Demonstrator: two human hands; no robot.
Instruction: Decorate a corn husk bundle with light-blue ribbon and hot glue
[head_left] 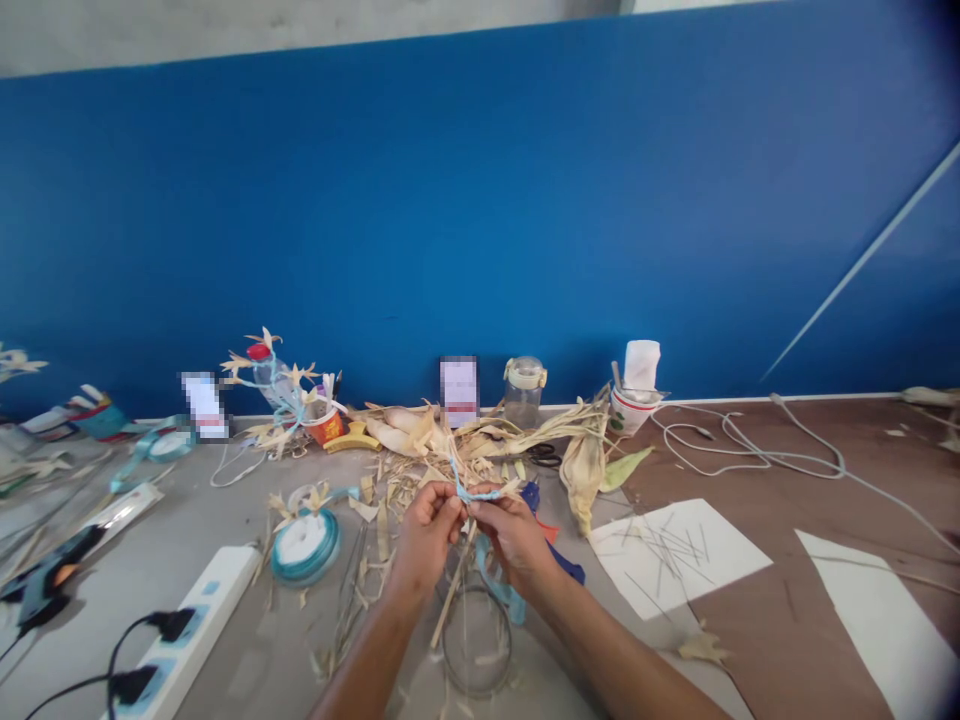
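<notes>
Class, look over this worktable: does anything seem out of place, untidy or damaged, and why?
Mostly untidiness: pale plant scraps litter the grey tabletop; thin sticks lie crisscrossed on a white sheet rather than lined up; and a white cable sprawls in loose loops. Nothing looks clearly broken.

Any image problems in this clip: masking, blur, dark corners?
Head view: pixel blocks mask the left screen and middle screen; head view: the upper right corner falls dark; head view: the lower-right white sheet looks soft, and fine detail on the light blue strip is hard to read.
</notes>
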